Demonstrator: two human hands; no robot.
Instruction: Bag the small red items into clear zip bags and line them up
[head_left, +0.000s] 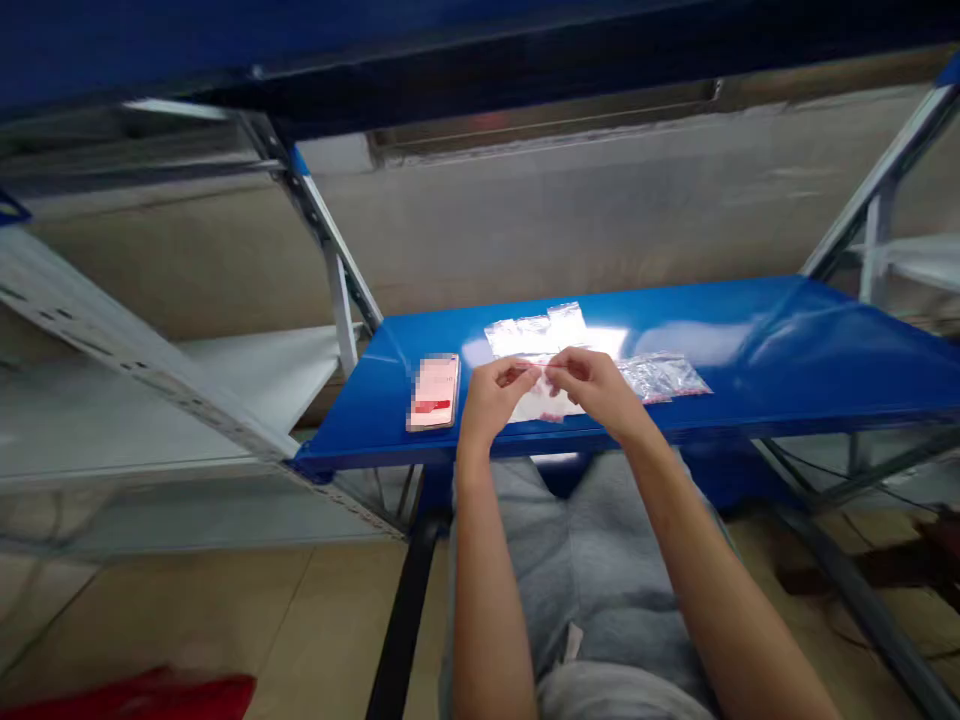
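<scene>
My left hand (489, 398) and my right hand (600, 392) meet over the front of the blue shelf. Fingers and thumbs of both are pinched along the red edge of a clear zip bag (543, 365), stretched between them. How far the bag hangs below is hard to tell against the pale plastic underneath. Just behind my hands lie several flat clear zip bags (567, 324). To the right of my right hand is a pile of crinkled clear bags (664, 377) with red edges.
A phone (433, 392) with a lit, partly blurred screen lies left of my left hand. The blue shelf (780, 345) has metal uprights (337, 265) at its sides. Another blue shelf (480, 60) hangs overhead. White shelves (225, 390) stand at the left.
</scene>
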